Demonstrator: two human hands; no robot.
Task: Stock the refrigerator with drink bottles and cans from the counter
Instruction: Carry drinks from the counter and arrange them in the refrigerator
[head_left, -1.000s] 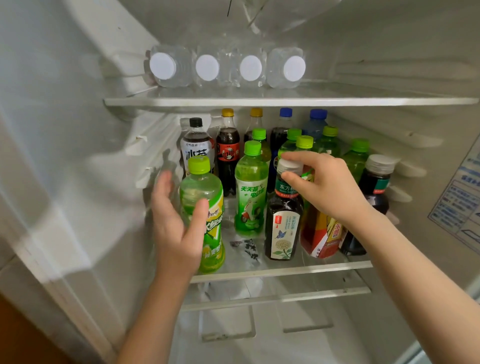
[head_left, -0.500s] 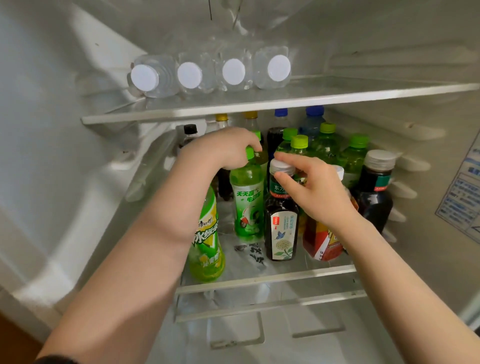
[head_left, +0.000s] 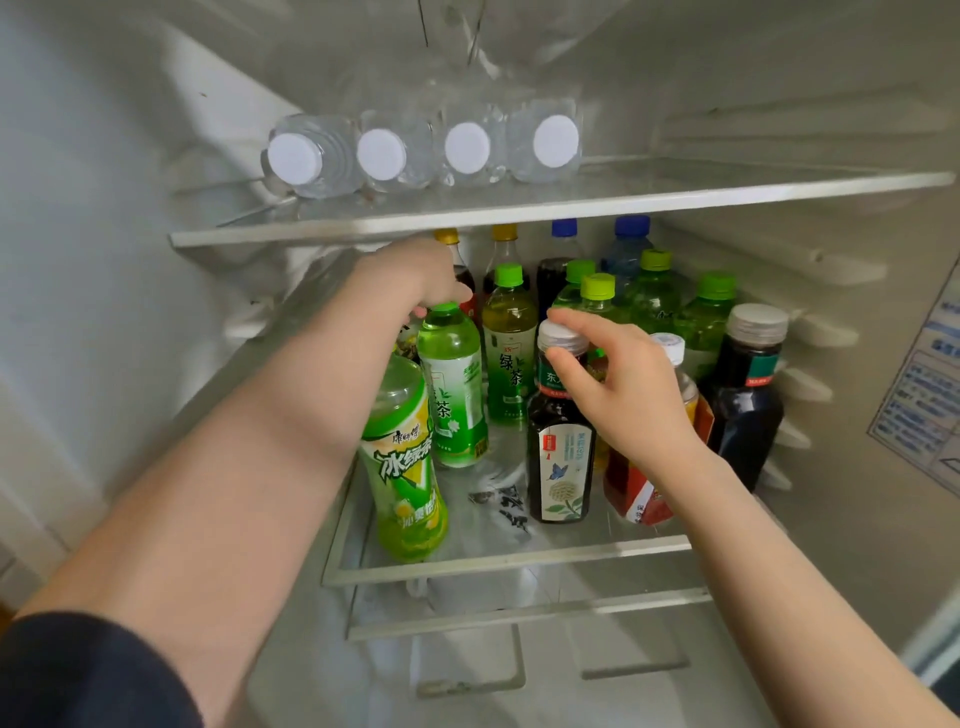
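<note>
Presently: left hand (head_left: 423, 278), fingers curled over the cap of a green tea bottle (head_left: 453, 384), second row, left of the middle shelf (head_left: 509, 560). Right hand (head_left: 623, 395), pinching the white cap of a dark bottle (head_left: 560, 457), front row, centre. Risk, judged: both held by the top only; a shove could tip either into close neighbours. The left forearm (head_left: 291, 415) passes just beside a large green bottle (head_left: 408, 467) at the shelf's front edge; a nudge could topple it out. Nearby: red-labelled bottle (head_left: 631, 491), grey-capped bottle (head_left: 748, 400), crowded back rows (head_left: 654, 291) blocking deeper placement; four water bottles (head_left: 470, 148) lying on the upper shelf (head_left: 571, 210).
</note>
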